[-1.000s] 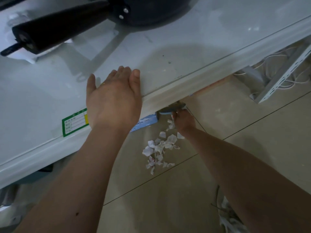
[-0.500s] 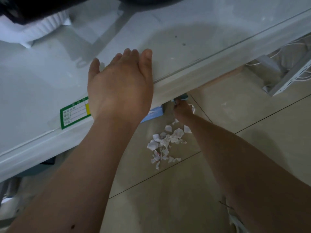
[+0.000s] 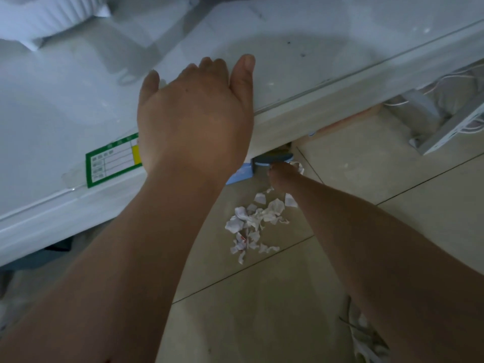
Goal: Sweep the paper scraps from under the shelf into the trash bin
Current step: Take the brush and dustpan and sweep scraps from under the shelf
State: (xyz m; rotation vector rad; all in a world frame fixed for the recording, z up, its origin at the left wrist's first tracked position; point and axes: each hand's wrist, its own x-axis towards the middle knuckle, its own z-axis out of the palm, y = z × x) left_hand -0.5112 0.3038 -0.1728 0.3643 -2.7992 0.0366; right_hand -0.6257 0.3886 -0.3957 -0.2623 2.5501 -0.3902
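The left hand (image 3: 195,119) lies flat and open on the white shelf (image 3: 301,64), fingers spread over its front edge beside a green label (image 3: 112,159), and it looks like a brace for leaning low. Down past that edge, the paper scraps (image 3: 255,222) sit in a loose pile on the floor (image 3: 262,310), already clear of the shelf. Just beyond them the right hand (image 3: 284,176) reaches under the shelf lip, curled as if around something blue (image 3: 273,157); whether it grips it I cannot tell. To do this well, I judge the strokes should be short and drawn toward the body, gathering strays into the one pile. The shelf edge hangs close above that wrist, while the tiles nearer the person lie open. The trash bin is not in view.
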